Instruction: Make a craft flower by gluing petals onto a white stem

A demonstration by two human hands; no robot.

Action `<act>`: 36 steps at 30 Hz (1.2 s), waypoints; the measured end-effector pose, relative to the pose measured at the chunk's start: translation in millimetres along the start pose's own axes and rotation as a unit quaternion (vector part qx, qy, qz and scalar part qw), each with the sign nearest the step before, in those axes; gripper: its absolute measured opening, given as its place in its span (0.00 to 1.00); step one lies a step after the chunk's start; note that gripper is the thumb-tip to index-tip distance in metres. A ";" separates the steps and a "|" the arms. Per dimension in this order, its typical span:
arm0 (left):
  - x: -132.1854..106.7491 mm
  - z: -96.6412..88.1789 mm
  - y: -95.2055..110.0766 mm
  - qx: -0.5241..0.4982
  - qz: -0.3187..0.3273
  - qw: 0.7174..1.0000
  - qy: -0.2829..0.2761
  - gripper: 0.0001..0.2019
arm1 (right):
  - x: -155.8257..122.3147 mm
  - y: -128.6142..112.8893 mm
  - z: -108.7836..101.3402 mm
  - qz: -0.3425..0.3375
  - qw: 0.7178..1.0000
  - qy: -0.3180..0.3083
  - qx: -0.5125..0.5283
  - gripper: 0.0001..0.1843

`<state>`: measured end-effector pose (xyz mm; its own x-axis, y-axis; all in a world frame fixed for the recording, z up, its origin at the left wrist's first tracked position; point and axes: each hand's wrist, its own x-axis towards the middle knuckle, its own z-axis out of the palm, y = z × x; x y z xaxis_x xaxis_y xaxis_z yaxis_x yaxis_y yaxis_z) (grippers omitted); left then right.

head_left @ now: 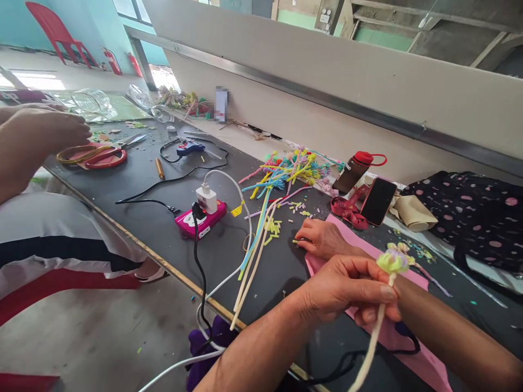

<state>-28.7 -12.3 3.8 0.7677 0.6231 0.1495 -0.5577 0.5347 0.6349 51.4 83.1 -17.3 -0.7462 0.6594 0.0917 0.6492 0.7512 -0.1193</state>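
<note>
My left hand [353, 288] pinches the cream stem of a craft flower [392, 262], whose small puffy head is yellow-green and lilac. The stem hangs down past the bottom of the view. Behind it, my right hand [324, 238] reaches across a pink sheet [333, 223] to the dark tabletop. Its fingertips close on a small yellow-green piece [296, 241]. Similar short cut pieces [273, 228] lie just left of that hand. Long cream stems [253, 267] rest on the table near its front edge. Beyond them is a pile of colourful stemmed flowers [294, 169].
A magenta power strip [212, 220] with plugs and trailing cables stands mid-table. Behind it lies a blue glue gun [190, 147]. A co-worker's hand [53, 128] is by red-handled scissors [108, 157]. At right are a bottle [353, 171], a phone [378, 201] and a patterned bag [469, 218].
</note>
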 end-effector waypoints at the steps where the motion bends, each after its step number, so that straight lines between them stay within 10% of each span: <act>1: -0.9 0.7 0.7 0.004 0.000 1.000 0.000 0.12 | 1.9 -0.1 2.6 -0.001 1.000 -0.004 0.002 0.07; 11: 2.1 -5.6 2.9 0.019 0.002 0.999 0.030 0.12 | 1.9 -8.1 -12.2 0.089 0.989 0.066 0.097 0.07; 18: 5.0 -6.5 6.3 0.040 0.033 0.994 0.092 0.11 | -69.2 15.6 -54.9 0.184 0.946 0.169 0.208 0.06; 28: 18.6 -10.7 -12.2 0.147 -0.001 0.973 0.177 0.13 | -164.2 -31.5 -29.8 0.303 0.744 0.294 0.518 0.08; 36: 23.2 -11.5 -18.2 0.186 -0.053 0.962 0.194 0.13 | -166.4 -30.6 -25.4 0.305 0.735 0.328 0.510 0.09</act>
<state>-4.3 -1.1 -13.0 0.5978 0.7814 -0.1791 -0.2764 0.4106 0.8689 159.5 -48.9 -3.8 0.0868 0.9875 0.1312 0.1358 0.1187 -0.9836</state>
